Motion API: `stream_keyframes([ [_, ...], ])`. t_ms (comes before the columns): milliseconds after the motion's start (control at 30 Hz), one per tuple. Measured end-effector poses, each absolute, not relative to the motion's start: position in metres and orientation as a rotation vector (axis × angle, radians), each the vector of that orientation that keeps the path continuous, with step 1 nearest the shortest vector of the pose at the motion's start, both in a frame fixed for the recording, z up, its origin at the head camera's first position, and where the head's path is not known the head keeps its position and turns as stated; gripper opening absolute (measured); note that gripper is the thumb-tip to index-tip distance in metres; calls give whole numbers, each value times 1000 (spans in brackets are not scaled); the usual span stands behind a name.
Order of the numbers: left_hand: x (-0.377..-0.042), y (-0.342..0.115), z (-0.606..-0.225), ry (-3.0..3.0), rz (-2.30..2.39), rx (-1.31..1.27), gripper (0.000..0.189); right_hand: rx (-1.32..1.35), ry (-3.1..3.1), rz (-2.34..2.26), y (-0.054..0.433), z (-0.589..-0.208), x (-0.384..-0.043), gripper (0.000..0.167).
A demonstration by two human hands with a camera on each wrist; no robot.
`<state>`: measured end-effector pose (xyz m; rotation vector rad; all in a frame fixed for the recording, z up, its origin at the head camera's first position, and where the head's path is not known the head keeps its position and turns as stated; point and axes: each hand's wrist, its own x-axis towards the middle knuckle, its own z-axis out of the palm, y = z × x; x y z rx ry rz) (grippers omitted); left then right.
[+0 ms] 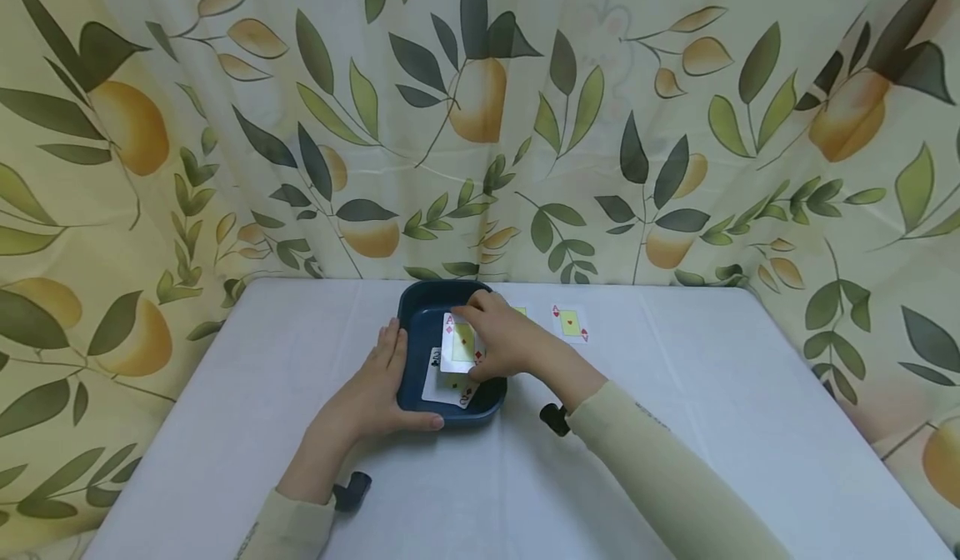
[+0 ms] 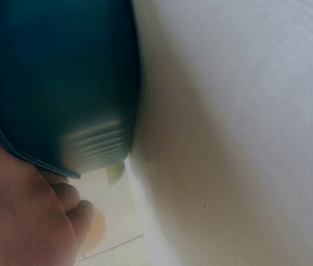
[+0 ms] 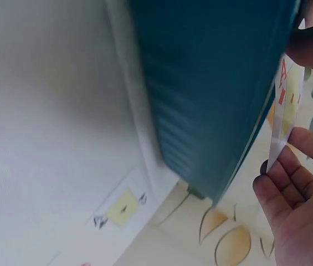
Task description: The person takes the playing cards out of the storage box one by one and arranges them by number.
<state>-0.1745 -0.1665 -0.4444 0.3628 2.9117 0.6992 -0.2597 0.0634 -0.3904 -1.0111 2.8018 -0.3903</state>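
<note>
A leafy, fruit-printed curtain [image 1: 450, 185] hangs behind the white table [image 1: 720, 377]. The dark blue tray [image 1: 416, 322] stands near the table's far edge. Pale sleeves reach in from the near side.

The left hand [image 1: 375, 389] lies along the tray, straight fingers against its left side and thumb along the near rim; it grips nothing, and seems placed there to steady the tray. The right hand [image 1: 506, 335] pinches the red ace [image 1: 459, 346] by its edges, thumb on one side and fingers on the other, which probably keeps the card flat and its face uncovered. That ace is over the tray, above the black card [image 1: 439, 391] that lies askew inside. To the tray's right, the heart ace [image 1: 571, 324] lies face up on the table, well apart from the hands.

The right hand hides most of the yellow-centred card [image 1: 520, 311] beyond it. The right wrist view shows a card with black marks on the table, perhaps that same one. The held ace covers much of the black card, so its rank is uncertain, as is whether more lie beneath or whether the two touch. In the left wrist view the tray's inside is out of sight.
</note>
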Motion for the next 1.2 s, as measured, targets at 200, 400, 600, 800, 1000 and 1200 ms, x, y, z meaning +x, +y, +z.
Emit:
stream_keyframes([
  [200,-174,-167,-445,2918,697,367,149,-954,2822,-413,76,-382,-263,94],
  [400,-174,-166,-443,2921,720,357,148,-895,2842,-440,90,-376,-268,96],
  [600,-174,-166,-445,2919,718,352,149,-878,2856,-461,108,-374,-275,96],
  [800,-175,-167,-446,2925,705,353,148,-849,2854,-448,126,-374,-279,95],
  [1000,-174,-167,-446,2919,710,351,147,-810,2853,-426,143,-376,-283,94],
  [1200,-174,-167,-446,2921,705,347,147,-795,2861,-398,158,-381,-287,94],
])
